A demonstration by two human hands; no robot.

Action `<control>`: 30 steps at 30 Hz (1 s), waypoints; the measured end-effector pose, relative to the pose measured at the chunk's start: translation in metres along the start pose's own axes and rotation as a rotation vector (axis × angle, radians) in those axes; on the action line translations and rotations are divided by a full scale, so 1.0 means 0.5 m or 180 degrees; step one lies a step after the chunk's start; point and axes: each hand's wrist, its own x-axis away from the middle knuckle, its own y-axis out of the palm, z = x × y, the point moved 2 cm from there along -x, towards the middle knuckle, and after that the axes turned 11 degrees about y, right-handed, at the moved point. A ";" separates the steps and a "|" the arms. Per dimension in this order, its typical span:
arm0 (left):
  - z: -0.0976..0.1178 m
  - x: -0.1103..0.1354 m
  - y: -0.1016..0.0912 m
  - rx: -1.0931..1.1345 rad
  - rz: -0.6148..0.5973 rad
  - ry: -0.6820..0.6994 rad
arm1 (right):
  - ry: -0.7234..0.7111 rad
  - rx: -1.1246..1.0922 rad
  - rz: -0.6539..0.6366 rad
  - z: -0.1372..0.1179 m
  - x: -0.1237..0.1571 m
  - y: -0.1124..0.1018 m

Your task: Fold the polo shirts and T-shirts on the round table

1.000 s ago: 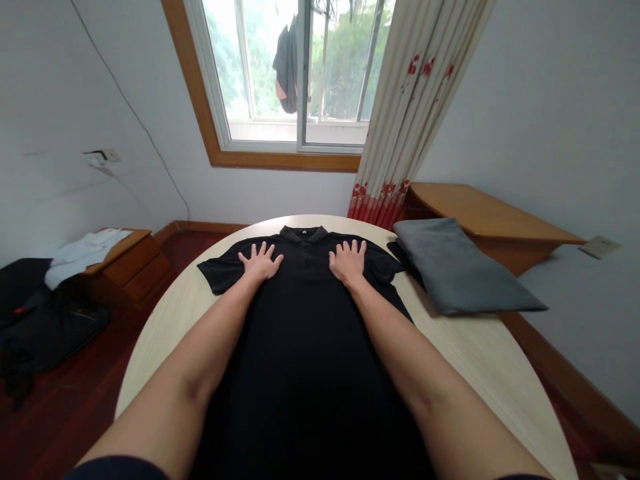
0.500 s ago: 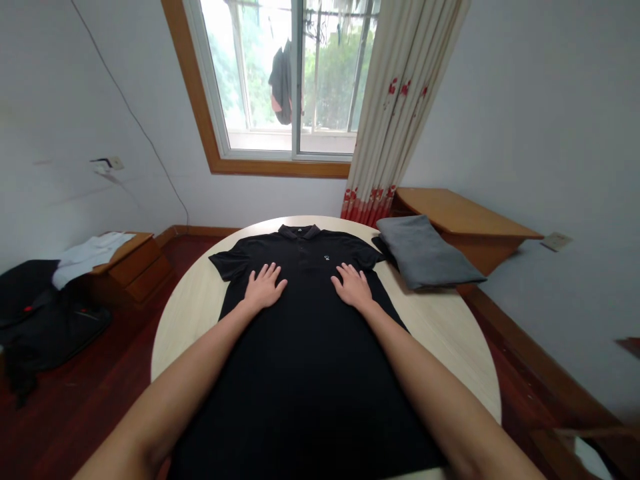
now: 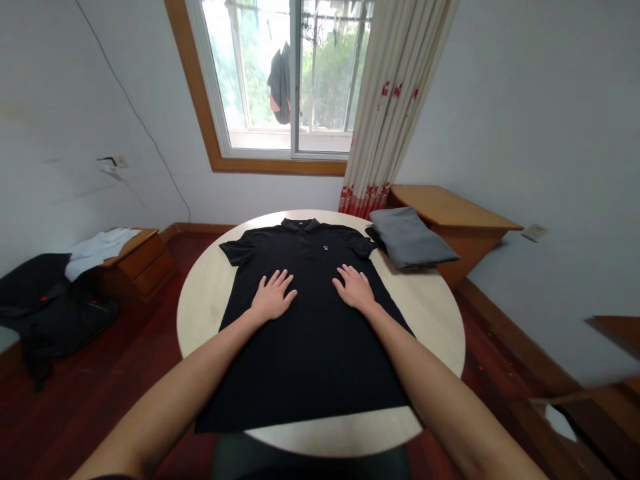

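Note:
A black short-sleeved polo shirt (image 3: 310,353) is spread front side up on a round, pale wooden table (image 3: 445,320), its collar at the far edge. My left hand (image 3: 273,295) rests flat on the left side of the shirt's body, fingers spread. On the right side, below the small white chest logo, my right hand (image 3: 354,287) lies palm down with its fingers out. Both sleeves are laid outward. The lower left corner of the hem reaches past the table's near edge.
Folded grey cloth (image 3: 413,239) lies at the table's back right, over something black. Behind it stands a wooden desk (image 3: 450,207) by the curtain (image 3: 390,113). At left are a low drawer cabinet (image 3: 143,260) with white cloth and a black bag (image 3: 75,327).
Both hands have slid down the shirt, toward me. The view has drawn back, so the hem and the table's near edge now show. Both hands stay flat.

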 end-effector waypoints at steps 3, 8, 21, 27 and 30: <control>-0.015 0.012 -0.009 0.0070 -0.0010 0.0066 | -0.0029 0.0151 -0.0015 0.002 0.003 -0.022; -0.089 -0.018 -0.058 0.0109 0.0667 -0.0343 | -0.0078 0.0203 -0.0110 -0.010 -0.039 -0.055; -0.419 -0.079 -0.118 -0.0026 0.0742 -0.2921 | -0.0215 -0.0721 0.0402 0.039 -0.065 -0.015; -0.417 -0.115 -0.115 0.0229 0.0692 -0.2915 | -0.0249 -0.0741 0.0361 0.042 -0.070 -0.019; -0.413 -0.127 -0.126 0.0552 0.0974 -0.2805 | -0.0262 -0.0777 0.0361 0.044 -0.070 -0.017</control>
